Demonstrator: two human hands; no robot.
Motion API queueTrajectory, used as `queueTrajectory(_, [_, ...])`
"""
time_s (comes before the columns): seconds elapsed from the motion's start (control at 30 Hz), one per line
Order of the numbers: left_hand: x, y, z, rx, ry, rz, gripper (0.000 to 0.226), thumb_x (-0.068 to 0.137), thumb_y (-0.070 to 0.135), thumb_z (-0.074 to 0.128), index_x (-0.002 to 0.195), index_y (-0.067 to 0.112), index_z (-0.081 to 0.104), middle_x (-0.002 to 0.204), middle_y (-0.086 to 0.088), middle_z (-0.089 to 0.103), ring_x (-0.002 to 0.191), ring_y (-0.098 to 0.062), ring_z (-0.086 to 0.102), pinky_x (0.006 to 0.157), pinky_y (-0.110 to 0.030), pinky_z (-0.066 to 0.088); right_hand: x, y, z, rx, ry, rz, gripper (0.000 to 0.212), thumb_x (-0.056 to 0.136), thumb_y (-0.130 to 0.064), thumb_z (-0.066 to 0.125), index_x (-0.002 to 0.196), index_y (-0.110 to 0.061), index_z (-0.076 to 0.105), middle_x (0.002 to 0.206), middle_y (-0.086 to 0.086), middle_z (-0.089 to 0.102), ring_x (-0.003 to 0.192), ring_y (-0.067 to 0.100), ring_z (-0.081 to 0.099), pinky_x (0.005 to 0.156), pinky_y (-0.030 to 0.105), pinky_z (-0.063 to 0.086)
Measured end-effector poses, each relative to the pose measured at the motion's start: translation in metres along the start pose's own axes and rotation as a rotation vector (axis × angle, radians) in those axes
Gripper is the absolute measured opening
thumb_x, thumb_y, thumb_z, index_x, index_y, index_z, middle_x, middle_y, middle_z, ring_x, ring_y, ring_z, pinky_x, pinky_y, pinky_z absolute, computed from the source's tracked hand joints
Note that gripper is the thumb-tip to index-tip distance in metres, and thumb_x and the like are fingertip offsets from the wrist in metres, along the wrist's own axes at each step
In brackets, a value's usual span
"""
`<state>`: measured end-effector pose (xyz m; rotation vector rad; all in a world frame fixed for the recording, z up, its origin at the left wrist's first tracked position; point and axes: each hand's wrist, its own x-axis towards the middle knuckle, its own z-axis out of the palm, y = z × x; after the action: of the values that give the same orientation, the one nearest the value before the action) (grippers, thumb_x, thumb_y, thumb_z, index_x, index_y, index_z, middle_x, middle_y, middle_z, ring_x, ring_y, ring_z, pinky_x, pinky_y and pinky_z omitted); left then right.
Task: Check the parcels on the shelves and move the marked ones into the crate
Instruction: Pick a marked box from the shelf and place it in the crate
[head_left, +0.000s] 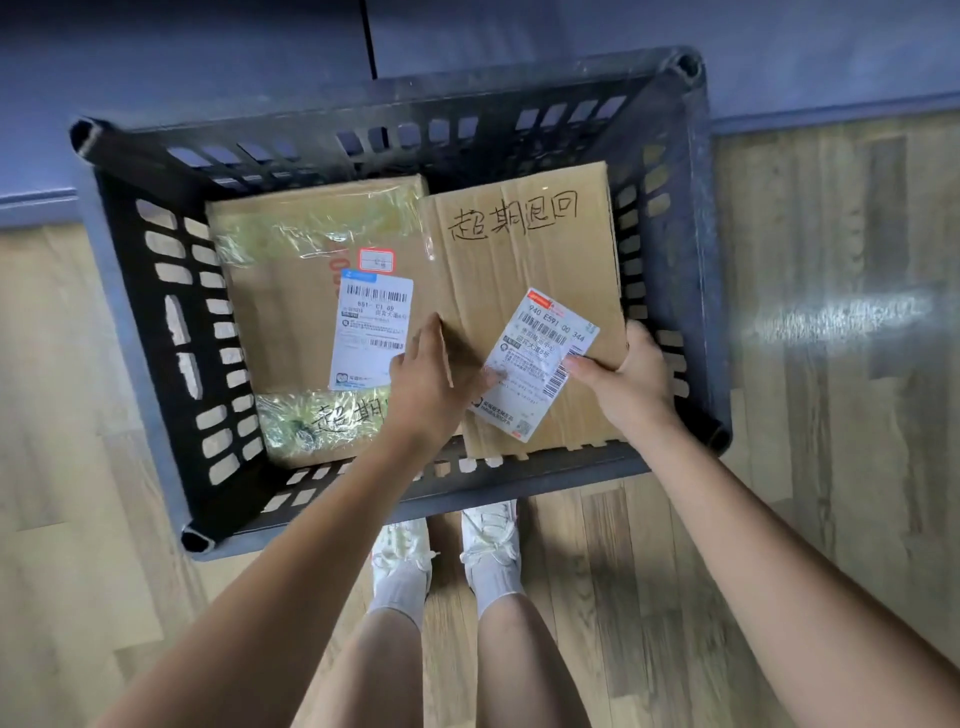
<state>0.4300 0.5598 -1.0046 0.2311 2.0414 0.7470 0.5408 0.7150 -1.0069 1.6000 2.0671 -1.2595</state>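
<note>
Looking straight down, a black slotted plastic crate (171, 312) fills the middle of the frame, standing on pale wood flooring. Two flat cardboard parcels lie inside it, side by side. The left parcel (291, 312) is wrapped in clear tape, carries a white shipping label, and has handwritten characters near its lower edge. The right parcel (524, 270) has handwritten characters across its upper part and a tilted white label lower down.

Both hands grip the right parcel. The left hand (431, 379) clasps its left edge, between the two parcels, and the right hand (631, 374) holds its right edge, the thumb resting on the label. Whether this parcel lies fully flat on the crate floor is hard to tell; it seems slightly raised.

The step in hand looks like setting a marked parcel into the crate. Next would be to lower it flat beside the other, let go with both hands, and go to the shelves for further checking.
</note>
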Motion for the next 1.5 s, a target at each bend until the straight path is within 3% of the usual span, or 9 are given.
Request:
queueTrajectory(0.13, [0.005,-0.015,-0.011,0.174,-0.002,0.036,0.074,0.084,0.026,0.065,0.143,0.005,0.024,0.148,-0.012,0.031,0.136,-0.025,0.025,0.104,-0.026,0.015,0.015,0.005,0.010,-0.043,0.007,0.034,0.042,0.075,-0.020,0.075,0.107,-0.004,0.053,0.107,0.007,0.062,0.095,0.021,0.057,0.077,0.028,0.044])
queueTrajectory(0.23, [0.013,-0.027,-0.016,0.238,0.028,0.061,0.065,0.085,0.025,0.062,0.139,0.004,0.032,0.143,-0.013,0.039,0.134,-0.027,0.029,0.104,-0.028,0.016,0.027,0.009,0.016,-0.056,-0.024,0.079,0.045,0.079,-0.018,0.072,0.115,-0.004,0.050,0.109,0.002,0.057,0.095,0.015,0.050,0.073,0.020,0.034])
queueTrajectory(0.4, [0.021,-0.040,-0.012,0.291,-0.025,0.125,0.047,0.084,0.019,0.058,0.127,0.005,0.045,0.133,-0.012,0.048,0.126,-0.030,0.038,0.100,-0.028,0.019,0.051,0.017,0.030,-0.119,-0.085,0.155,0.048,0.083,-0.022,0.067,0.120,-0.003,0.044,0.126,0.011,0.053,0.115,0.027,0.051,0.079,0.027,0.036])
queueTrajectory(0.6, [0.015,-0.044,-0.007,0.433,-0.004,0.225,0.062,0.076,0.030,0.039,0.133,0.006,0.043,0.138,-0.013,0.045,0.124,-0.036,0.039,0.102,-0.043,0.032,0.070,0.014,0.052,-0.269,-0.070,0.190,0.053,0.087,-0.023,0.062,0.127,-0.001,0.036,0.128,0.019,0.052,0.116,0.034,0.050,0.073,0.030,0.034])
queueTrajectory(0.8, [0.008,-0.040,-0.004,0.510,-0.069,0.229,0.057,0.086,0.016,0.050,0.140,0.014,0.031,0.144,-0.005,0.034,0.127,-0.030,0.030,0.105,-0.039,0.030,0.066,0.008,0.052,-0.378,-0.049,0.184,0.072,0.087,-0.029,0.062,0.142,-0.005,0.022,0.134,0.019,0.048,0.120,0.034,0.048,0.073,0.032,0.036])
queueTrajectory(0.93, [0.005,-0.033,-0.015,0.532,-0.044,0.175,0.052,0.086,0.015,0.051,0.136,0.013,0.038,0.141,-0.009,0.039,0.127,-0.031,0.032,0.106,-0.041,0.028,0.055,-0.009,0.051,-0.332,-0.028,0.076,0.082,0.085,-0.031,0.063,0.146,-0.009,0.013,0.137,0.015,0.047,0.118,0.032,0.051,0.085,0.039,0.048])
queueTrajectory(1.03, [-0.003,-0.022,-0.029,0.526,-0.004,0.167,0.052,0.086,0.012,0.053,0.136,0.010,0.039,0.137,-0.012,0.045,0.124,-0.033,0.035,0.104,-0.043,0.030,0.036,-0.031,0.045,-0.307,-0.071,-0.064,0.077,0.085,-0.028,0.063,0.145,-0.008,0.019,0.140,0.012,0.043,0.125,0.028,0.045,0.098,0.033,0.037])
queueTrajectory(1.23, [-0.036,0.016,-0.073,0.505,0.068,0.151,0.053,0.089,0.016,0.051,0.138,0.010,0.034,0.139,-0.015,0.044,0.124,-0.034,0.037,0.104,-0.039,0.027,-0.026,-0.086,-0.003,-0.271,-0.177,-0.367,0.055,0.089,-0.017,0.058,0.139,-0.009,0.035,0.140,0.009,0.044,0.125,0.024,0.044,0.097,0.025,0.033])
queueTrajectory(1.5, [-0.131,0.105,-0.158,0.462,0.179,0.290,0.055,0.087,0.010,0.052,0.138,0.005,0.033,0.132,-0.020,0.049,0.119,-0.036,0.046,0.099,-0.043,0.039,-0.114,-0.172,-0.106,-0.295,-0.116,-0.669,0.046,0.090,-0.007,0.054,0.134,-0.003,0.042,0.143,0.012,0.039,0.132,0.026,0.037,0.105,0.021,0.022])
